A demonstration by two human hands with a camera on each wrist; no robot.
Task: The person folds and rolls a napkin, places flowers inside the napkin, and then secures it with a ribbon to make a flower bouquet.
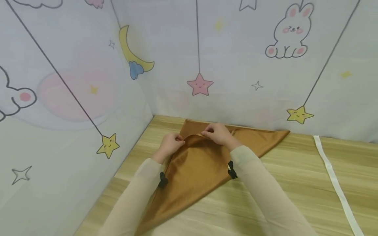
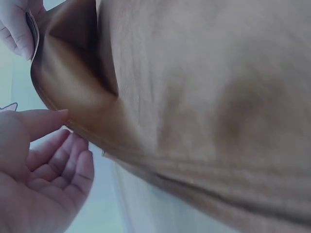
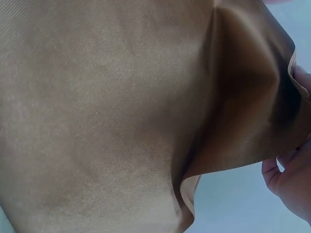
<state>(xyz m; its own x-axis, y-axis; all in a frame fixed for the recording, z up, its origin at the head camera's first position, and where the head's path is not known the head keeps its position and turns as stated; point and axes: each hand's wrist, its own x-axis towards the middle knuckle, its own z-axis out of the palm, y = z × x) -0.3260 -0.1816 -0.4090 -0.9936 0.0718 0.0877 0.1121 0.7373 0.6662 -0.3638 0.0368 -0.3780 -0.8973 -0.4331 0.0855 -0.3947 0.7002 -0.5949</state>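
A brown satin cloth [image 1: 200, 164] lies folded in a triangle on the wood-grain table, its top layer lifted a little along the far edge. My left hand [image 1: 170, 144] pinches that raised edge near the left corner, thumb against the fingers. In the left wrist view, the left thumb and fingertips [image 2: 65, 116] meet at the hem. A short way to the right, my right hand [image 1: 219, 133] pinches the same edge. The lifted part bows between both hands, showing a darker hollow [image 3: 243, 87] in the right wrist view.
A white strip [image 1: 332, 173] runs lengthwise on the table [image 1: 283, 183] at the right. Printed white wall fabric [image 1: 236, 75] rises close behind the cloth and along the left side. Dark pieces [image 1: 232, 169] sit at both wrists.
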